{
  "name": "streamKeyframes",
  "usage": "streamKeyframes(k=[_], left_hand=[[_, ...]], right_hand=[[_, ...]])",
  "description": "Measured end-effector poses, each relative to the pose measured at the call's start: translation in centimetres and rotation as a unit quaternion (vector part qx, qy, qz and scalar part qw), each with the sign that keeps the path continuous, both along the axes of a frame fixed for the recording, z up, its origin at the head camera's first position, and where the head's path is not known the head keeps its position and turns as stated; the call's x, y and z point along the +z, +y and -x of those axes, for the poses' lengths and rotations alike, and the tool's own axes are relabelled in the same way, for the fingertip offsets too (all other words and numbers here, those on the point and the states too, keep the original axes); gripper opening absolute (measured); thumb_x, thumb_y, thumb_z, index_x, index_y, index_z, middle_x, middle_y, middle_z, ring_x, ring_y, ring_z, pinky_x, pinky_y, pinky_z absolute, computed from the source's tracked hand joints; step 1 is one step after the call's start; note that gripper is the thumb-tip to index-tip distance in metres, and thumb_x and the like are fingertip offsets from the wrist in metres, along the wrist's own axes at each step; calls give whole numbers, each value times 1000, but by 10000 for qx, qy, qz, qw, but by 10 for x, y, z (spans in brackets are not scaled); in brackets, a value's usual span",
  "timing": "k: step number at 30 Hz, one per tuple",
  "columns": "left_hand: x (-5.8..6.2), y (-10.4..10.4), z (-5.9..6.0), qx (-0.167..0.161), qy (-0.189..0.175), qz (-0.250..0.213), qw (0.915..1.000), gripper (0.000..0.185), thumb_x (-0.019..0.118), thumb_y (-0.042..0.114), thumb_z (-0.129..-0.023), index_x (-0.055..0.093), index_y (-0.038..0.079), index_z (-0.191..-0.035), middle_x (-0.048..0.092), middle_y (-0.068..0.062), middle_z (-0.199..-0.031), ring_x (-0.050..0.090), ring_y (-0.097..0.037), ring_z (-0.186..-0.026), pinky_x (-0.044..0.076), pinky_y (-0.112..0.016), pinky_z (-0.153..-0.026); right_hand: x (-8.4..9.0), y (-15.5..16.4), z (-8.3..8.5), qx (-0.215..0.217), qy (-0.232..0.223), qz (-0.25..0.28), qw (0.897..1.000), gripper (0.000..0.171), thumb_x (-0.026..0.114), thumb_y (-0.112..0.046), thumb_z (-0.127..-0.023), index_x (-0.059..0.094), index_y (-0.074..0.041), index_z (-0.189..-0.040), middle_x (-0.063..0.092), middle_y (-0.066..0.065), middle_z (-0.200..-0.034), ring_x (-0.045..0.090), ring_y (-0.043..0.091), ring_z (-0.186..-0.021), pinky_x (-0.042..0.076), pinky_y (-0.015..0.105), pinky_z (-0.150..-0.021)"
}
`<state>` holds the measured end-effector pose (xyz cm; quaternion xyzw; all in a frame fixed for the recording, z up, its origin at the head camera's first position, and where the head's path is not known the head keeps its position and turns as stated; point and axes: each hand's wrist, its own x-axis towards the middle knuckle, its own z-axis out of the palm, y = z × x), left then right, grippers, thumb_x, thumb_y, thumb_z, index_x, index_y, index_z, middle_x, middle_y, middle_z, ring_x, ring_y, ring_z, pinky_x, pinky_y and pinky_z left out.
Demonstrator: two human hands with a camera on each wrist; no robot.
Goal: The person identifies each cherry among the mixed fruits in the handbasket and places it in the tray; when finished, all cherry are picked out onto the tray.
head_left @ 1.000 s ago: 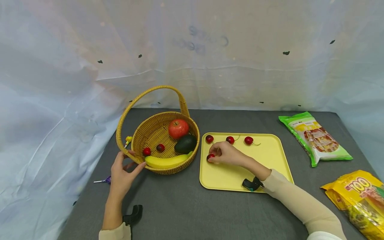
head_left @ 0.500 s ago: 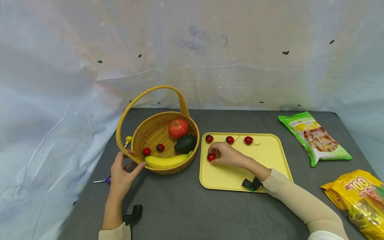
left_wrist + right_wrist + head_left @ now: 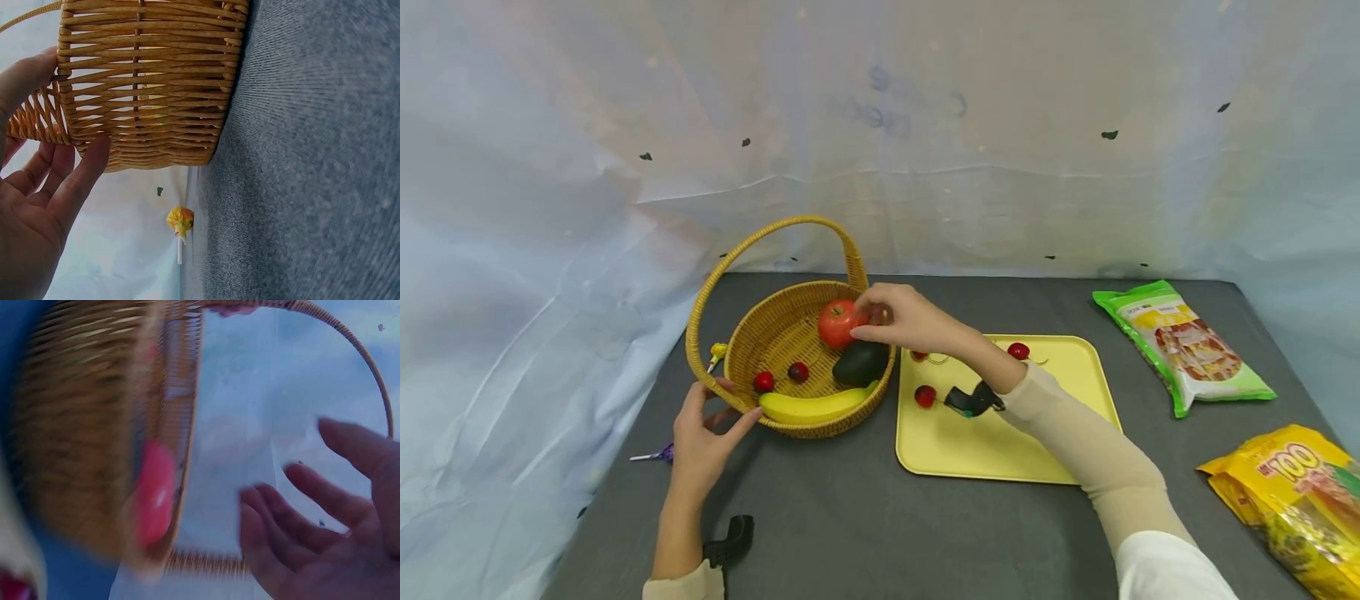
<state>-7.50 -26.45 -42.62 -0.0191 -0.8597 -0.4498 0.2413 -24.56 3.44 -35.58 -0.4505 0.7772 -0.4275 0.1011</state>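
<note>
the right hand (image 3: 904, 321) hovers over the far right rim of the wicker basket (image 3: 775, 329), at centre frame of the head view, its fingertips at the red apple (image 3: 838, 323). its fingers look loosely spread in the blurred right wrist view, and whether they pinch a cherry cannot be told. the left hand (image 3: 703, 433), lower left of centre, rests with straight fingers on the near left wall of the basket, steadying it.

inside the basket lie two cherries (image 3: 764, 381), a banana (image 3: 808, 406) along the near rim, an avocado (image 3: 861, 362) and the apple. on the yellow tray (image 3: 1000, 450), right of the basket, three cherries show: one loose cherry (image 3: 926, 396) near the left edge, one at the far edge and one partly hidden under the right wrist.

judgement: the cherry transfer appears partly complete, two in the basket, about three outstanding on the tray.

outward: a green packet (image 3: 1180, 343) at right, a yellow packet (image 3: 1292, 492) at lower right, a lollipop (image 3: 180, 221) left of the basket.
</note>
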Motion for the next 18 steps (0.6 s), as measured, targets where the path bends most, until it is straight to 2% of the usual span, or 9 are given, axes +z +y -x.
streamKeyframes(k=[2, 4, 7, 12, 15, 18], left_hand=[[7, 5, -3, -22, 41, 18, 10000, 51, 81, -12, -76, 54, -8, -119, 56, -18, -114, 55, -32, -110, 55, -14, -82], [12, 8, -4, -19, 70, -2, 10000, 51, 81, -12, -76, 53, -9, -118, 56, -17, -113, 55, -31, -109, 54, -13, -82], [14, 9, -5, 27, 14, -37, 10000, 51, 81, -12, -76, 53, -10, -119, 56, -16, -114, 55, -30, -109, 53, -11, -82], [15, 8, -5, -26, -50, -30, 10000, 49, 80, -10, -78, 53, -10, -119, 56, -19, -113, 54, -31, -110, 53, -11, -82], [16, 8, -6, -88, 16, -26, 10000, 49, 80, -11, -78, 53, -10, -118, 56, -20, -112, 54, -34, -109, 53, -12, -82], [15, 8, -6, -84, 60, -3, 9999, 49, 80, -12, -77, 54, -9, -118, 56, -19, -112, 54, -34, -108, 53, -11, -81]], right_hand=[[5, -26, 7, 603, -122, -282, 9977, 32, 71, -20, -95, 65, -3, -121, 65, 9, -115, 64, 20, -95, 55, 28, -82], [4, -53, 14, 1172, -226, -651, 9907, 37, 71, -17, -94, 62, -1, -126, 63, 12, -123, 64, 21, -104, 54, 27, -89], [-2, -88, 22, 1657, -363, -1250, 9776, 41, 72, -10, -92, 60, -1, -130, 61, 13, -128, 60, 25, -114, 51, 26, -95], [-14, -127, 26, 1837, -697, -2156, 9565, 46, 73, -2, -89, 60, -2, -133, 59, 9, -134, 52, 26, -127, 49, 26, -98], [-18, -139, 28, 1881, -893, -2511, 9453, 49, 74, 0, -89, 59, -4, -135, 57, 9, -137, 49, 26, -130, 50, 25, -97], [-21, -146, 31, 1840, -1051, -2671, 9401, 49, 74, 1, -88, 59, -5, -135, 55, 10, -137, 48, 27, -131, 51, 26, -93]])
